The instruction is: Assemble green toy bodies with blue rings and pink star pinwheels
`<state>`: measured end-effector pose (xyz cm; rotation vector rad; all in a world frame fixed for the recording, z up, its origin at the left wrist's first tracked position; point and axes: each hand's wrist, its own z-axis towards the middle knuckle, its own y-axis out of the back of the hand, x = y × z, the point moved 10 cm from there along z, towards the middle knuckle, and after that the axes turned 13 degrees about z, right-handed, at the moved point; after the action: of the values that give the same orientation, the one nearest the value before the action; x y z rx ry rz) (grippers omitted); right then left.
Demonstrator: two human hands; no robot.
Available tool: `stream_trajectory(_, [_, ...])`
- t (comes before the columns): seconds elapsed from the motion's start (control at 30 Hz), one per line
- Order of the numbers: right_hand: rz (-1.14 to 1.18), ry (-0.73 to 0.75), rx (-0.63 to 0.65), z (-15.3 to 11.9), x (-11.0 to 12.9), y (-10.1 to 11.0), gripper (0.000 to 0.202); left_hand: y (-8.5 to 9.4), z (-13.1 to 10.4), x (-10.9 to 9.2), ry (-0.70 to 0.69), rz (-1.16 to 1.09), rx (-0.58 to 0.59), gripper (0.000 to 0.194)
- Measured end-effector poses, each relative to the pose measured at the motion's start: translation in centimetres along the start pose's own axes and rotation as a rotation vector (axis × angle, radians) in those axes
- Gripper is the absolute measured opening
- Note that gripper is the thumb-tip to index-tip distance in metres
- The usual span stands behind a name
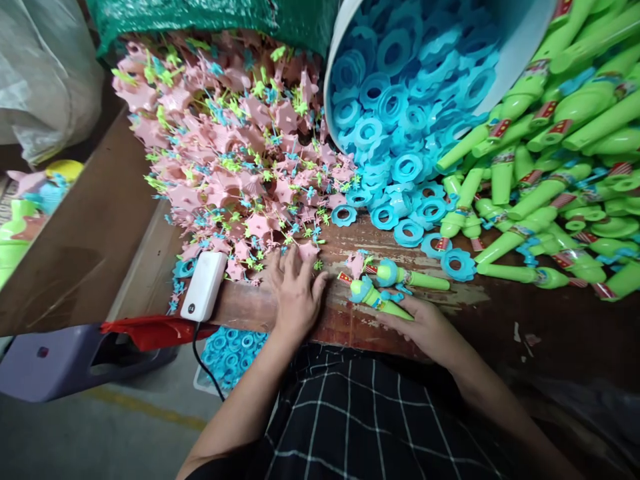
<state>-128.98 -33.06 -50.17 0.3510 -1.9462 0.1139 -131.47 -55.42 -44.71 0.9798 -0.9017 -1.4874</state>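
Observation:
My left hand (296, 293) lies palm down at the near edge of a heap of pink star-shaped pieces (260, 225). Its thumb is apart from the fingers, and the fingertips touch the pieces. Small yellow-green and blue bits hang among the pink ones. My right hand (425, 327) grips the lower end of a green plastic toy (376, 297) with a blue ring round it and a red patterned tip. Just behind it lies a second green toy (420, 279), also with a blue ring. A pink star piece (356, 264) rests by their tips.
A white tub (329, 87) on its side spills blue scalloped rings (393, 103). Green toys (545, 233) are heaped at the right. A white power bank (204, 287) with a black cable sits at the left. Below stands a box of blue rings (233, 353) near a purple stool (65, 363).

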Motion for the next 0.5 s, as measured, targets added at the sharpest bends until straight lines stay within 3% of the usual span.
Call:
stream_trajectory(0.1, [-0.044,0.011,-0.024,-0.4,0.4,0.4,0.047,-0.7,-1.1,-1.2,-0.013,-0.147,0.075,0.014])
stream_trajectory(0.2, [-0.073,0.014,-0.054,-0.7,0.4,0.9,0.052,-0.2,-0.3,0.0,0.069,-0.246,-0.006,0.013])
stream_trajectory(0.27, [-0.079,0.022,-0.074,-0.8,0.4,1.2,0.052,0.0,1.1,1.1,0.091,-0.177,-0.065,0.030])
stream_trajectory(0.33, [-0.076,0.035,-0.081,-0.8,0.4,1.3,0.051,-0.7,3.1,1.7,0.046,-0.069,-0.026,0.043])
stream_trajectory(0.43, [-0.069,0.064,-0.071,-0.8,0.4,0.9,0.048,-2.0,5.7,2.4,-0.018,0.024,0.087,0.039])
stream_trajectory(0.5, [-0.066,0.083,-0.080,-0.8,0.4,0.9,0.049,-1.5,7.1,2.8,-0.044,0.034,0.090,0.027])
